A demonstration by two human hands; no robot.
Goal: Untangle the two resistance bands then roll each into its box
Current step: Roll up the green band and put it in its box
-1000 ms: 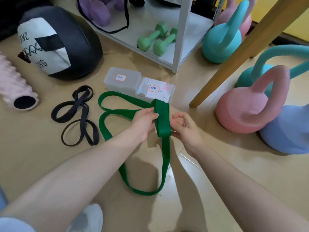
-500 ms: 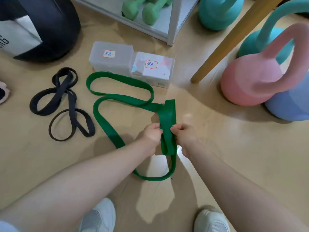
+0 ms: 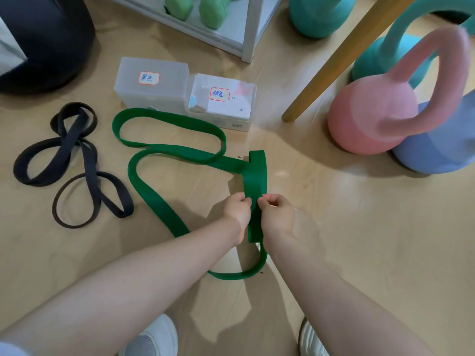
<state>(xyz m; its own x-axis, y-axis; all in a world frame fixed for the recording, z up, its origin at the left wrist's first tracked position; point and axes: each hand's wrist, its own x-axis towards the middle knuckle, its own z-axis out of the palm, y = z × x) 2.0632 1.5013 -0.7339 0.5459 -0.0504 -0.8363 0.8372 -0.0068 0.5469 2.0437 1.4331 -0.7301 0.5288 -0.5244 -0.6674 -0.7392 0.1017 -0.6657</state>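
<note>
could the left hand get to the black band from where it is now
Probably yes, once it lets go. The black band lies loose on the bare floor on the left hand's own side, with only a flat loop of the green band between. That hand is now pinching the green band.

A single head-worn wide-angle view looks steeply down and forward at the wooden floor [image 3: 359,240] from close above, the wearer's forearms entering from the bottom edge and white shoes [image 3: 154,337] at the frame's foot. Edges bow, probably lens distortion. The shelf unit [image 3: 246,29] and kettlebells [image 3: 372,119] crowd the top.
</note>
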